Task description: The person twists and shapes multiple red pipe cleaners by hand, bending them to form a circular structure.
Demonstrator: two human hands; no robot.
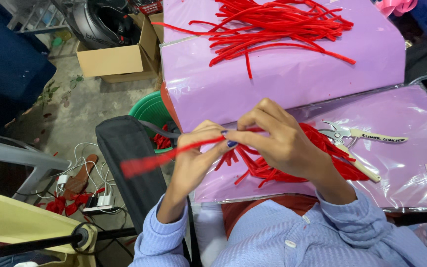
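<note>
Left hand (193, 158) and right hand (277, 141) both pinch red strip (174, 154); long axis runs leftward past left grip; fingers closed.

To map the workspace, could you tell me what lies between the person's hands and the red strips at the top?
Head view: only bare purple sheet separates the hands from the far red strips.

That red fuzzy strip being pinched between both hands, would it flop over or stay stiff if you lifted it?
The red strip probably holds its shape somewhat: it juts out past the left hand without drooping. It looks light, pinched by fingertips of the right hand. Kinked ones in the pile suggest easy bending.
</note>
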